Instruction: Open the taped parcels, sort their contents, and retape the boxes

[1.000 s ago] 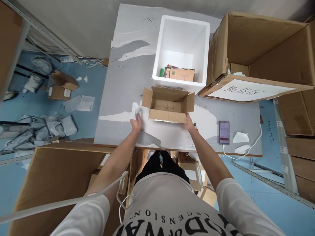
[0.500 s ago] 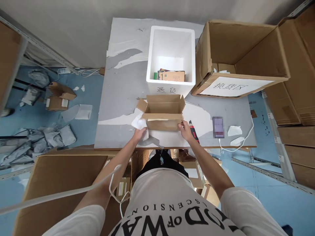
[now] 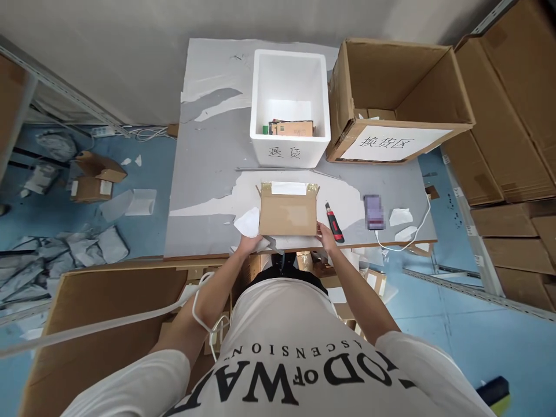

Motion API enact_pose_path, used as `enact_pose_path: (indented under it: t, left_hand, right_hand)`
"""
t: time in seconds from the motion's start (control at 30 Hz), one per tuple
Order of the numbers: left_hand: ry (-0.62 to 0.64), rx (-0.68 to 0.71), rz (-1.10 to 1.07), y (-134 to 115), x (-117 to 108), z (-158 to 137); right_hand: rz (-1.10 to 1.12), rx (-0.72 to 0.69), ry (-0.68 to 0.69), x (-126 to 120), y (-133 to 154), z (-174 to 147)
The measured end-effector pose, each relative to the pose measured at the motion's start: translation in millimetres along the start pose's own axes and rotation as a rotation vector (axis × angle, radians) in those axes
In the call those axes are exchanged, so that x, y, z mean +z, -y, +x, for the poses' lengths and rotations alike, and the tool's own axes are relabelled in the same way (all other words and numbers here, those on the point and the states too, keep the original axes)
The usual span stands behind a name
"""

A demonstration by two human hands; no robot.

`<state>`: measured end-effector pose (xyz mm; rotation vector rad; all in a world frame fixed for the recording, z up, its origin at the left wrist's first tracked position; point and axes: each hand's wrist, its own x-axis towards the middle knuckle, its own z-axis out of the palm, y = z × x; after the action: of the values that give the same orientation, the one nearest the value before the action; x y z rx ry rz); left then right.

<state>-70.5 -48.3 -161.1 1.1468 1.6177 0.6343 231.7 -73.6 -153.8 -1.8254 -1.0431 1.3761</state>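
Note:
A small brown cardboard box [image 3: 288, 215] lies on the grey table [image 3: 208, 185] near its front edge, tipped so that a plain side faces up. My left hand [image 3: 248, 243] grips the box's near left corner, beside crumpled white paper [image 3: 247, 222]. My right hand [image 3: 325, 236] holds the near right corner. A red and black utility knife [image 3: 334, 222] lies just right of the box.
A white foam box [image 3: 290, 104] with several items inside stands behind the small box. A big open carton [image 3: 391, 98] with a white label is at the back right. A phone [image 3: 374, 211] on a white cable and paper scraps lie to the right. Cartons stand below the table.
The open box has been tipped toward me and pulled nearer the table's front edge, so its opening no longer faces up. Both hands moved back with it.

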Motion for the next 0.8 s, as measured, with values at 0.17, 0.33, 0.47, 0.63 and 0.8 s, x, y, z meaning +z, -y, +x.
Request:
enact_pose_path:
  t: [0.17,0.33,0.47,0.63,0.8]
  left_hand:
    - [-0.032,0.090,0.206,10,-8,7]
    - [-0.225,-0.181,0.469,-2,-16,5]
    - [-0.286,-0.092,0.584,-16,-18,-13]
    - [-0.046,0.273,0.606,-19,-12,-23]
    - [-0.016,0.332,0.516,-29,-13,-18]
  right_hand:
    - [-0.087,-0.023,0.027,-3,-24,-10]
    - [-0.205,-0.107,-0.005,4,-31,-10]
    - [-0.247,-0.154,-0.007,9,-31,-11]
    - [-0.227,-0.178,0.004,13,-20,-13]
    - [-0.168,-0.196,0.016,5,10,-18]
